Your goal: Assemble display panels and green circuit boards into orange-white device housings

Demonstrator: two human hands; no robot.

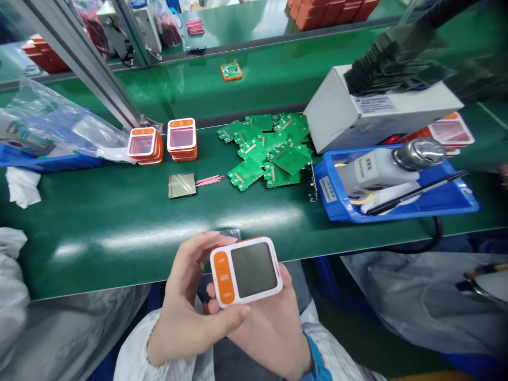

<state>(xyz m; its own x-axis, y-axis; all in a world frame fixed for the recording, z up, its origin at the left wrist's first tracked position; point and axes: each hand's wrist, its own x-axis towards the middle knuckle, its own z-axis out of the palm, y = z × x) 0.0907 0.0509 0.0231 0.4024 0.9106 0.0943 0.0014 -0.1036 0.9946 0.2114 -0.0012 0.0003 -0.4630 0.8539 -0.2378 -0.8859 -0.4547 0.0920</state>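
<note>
While One Device Fills Two Hands, Parts Lie Across a Green Bench

As the left hand grasps its left end between fingers and thumb, one white-and-orange rounded plastic device sits at lower centre of the frame, with one grey screen and three orange buttons. The right hand cups it from underneath, gripping too.

Left of centre on the glossy green bench stand two stacks of orange-and-white square casings, one just beside the other; their layers are hard to count. Below them lies a grey reflective rectangular plate, touching several thin pink strips.

One heap of green circuit boards, overlapping too much to number, fills the centre. At right, one blue plastic tray carries one white bottle with a metal cap and one slim black tool; one white cardboard box stands behind. One orange-framed green board lies at upper centre.
</note>
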